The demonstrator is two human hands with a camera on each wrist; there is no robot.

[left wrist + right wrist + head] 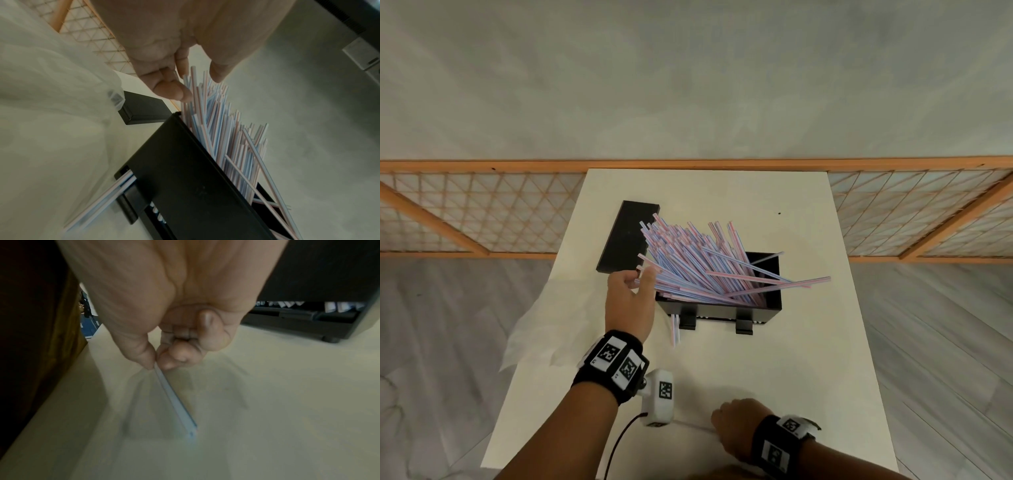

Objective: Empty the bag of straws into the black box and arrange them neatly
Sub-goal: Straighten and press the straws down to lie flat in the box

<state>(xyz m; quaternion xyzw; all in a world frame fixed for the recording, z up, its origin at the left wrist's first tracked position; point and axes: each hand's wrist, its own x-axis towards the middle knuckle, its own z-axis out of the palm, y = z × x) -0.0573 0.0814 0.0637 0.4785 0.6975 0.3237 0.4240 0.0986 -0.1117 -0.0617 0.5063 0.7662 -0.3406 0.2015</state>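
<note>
The black box [722,310] stands mid-table, crammed with striped pink and blue straws [688,267] that lean out toward the back left. My left hand [645,275] is at the box's left side. Its thumb and curled fingers hold the top ends of several straws [216,129], seen close in the left wrist view [200,84]. A few straws [674,329] poke out of the slot at the box's [195,186] base. Near the front edge, my right hand [717,428] pinches a single straw [176,402] between thumb and forefinger [157,366], its far end on the table.
The box's black lid [626,236] lies flat behind my left hand. The clear plastic bag [534,342] droops over the white table's [808,342] left edge. A wooden lattice screen [482,212] runs behind the table. The box [318,272] looms ahead of my right hand.
</note>
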